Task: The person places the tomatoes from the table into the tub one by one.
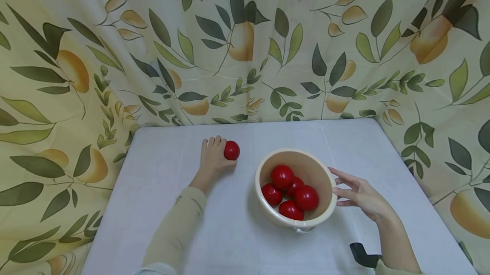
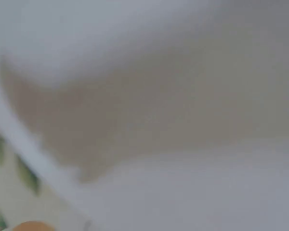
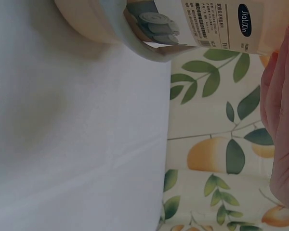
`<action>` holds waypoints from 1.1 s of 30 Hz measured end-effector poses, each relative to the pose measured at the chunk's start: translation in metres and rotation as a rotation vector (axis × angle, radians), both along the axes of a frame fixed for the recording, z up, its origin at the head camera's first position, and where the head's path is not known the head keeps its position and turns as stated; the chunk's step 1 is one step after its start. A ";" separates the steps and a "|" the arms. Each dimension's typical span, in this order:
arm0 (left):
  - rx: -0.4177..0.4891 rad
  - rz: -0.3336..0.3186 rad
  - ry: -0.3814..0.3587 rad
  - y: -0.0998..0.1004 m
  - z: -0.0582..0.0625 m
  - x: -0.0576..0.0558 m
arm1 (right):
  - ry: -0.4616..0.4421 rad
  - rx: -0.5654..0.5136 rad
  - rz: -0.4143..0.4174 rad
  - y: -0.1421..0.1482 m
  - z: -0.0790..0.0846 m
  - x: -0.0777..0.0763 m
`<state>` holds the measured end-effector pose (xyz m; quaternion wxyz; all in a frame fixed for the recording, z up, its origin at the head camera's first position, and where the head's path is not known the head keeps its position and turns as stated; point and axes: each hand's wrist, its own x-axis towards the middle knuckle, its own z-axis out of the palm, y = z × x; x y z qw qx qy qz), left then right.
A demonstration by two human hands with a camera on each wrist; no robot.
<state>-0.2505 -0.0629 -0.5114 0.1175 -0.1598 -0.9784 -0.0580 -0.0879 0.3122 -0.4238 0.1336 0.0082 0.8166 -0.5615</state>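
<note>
On the left of the table, my left hand (image 1: 215,156) grips a shiny red ball (image 1: 232,150), fingers behind it and thumb on the near side. To the right stands a cream plastic bucket (image 1: 261,200) with several red balls (image 1: 307,198) lying in its bottom. Nearly straight fingers of my right hand (image 1: 357,192) touch the bucket's outer right side by the rim. In the right wrist view, those fingers (image 3: 279,96) lie near the bucket's printed label (image 3: 221,24). The left wrist view is blurred and does not show the held ball.
A white cloth covers the table (image 1: 160,156). Behind and around it hangs a curtain (image 1: 283,96) printed with leaves and orange fruit. A black strap piece (image 1: 363,256) sticks out by the right wrist. The bucket has a pale handle (image 3: 149,50).
</note>
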 end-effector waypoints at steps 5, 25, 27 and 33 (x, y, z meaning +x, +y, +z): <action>-0.044 -0.103 0.097 0.010 0.034 0.000 | 0.001 -0.002 0.000 0.000 -0.001 0.000; -0.201 -0.595 0.129 0.084 0.109 0.064 | 0.004 0.002 0.003 0.001 -0.001 -0.001; -0.250 -0.641 0.099 0.091 0.106 0.070 | 0.004 0.002 0.004 0.001 -0.001 0.000; -0.386 -0.759 0.034 0.111 0.094 0.079 | 0.004 0.001 0.004 0.001 -0.002 0.000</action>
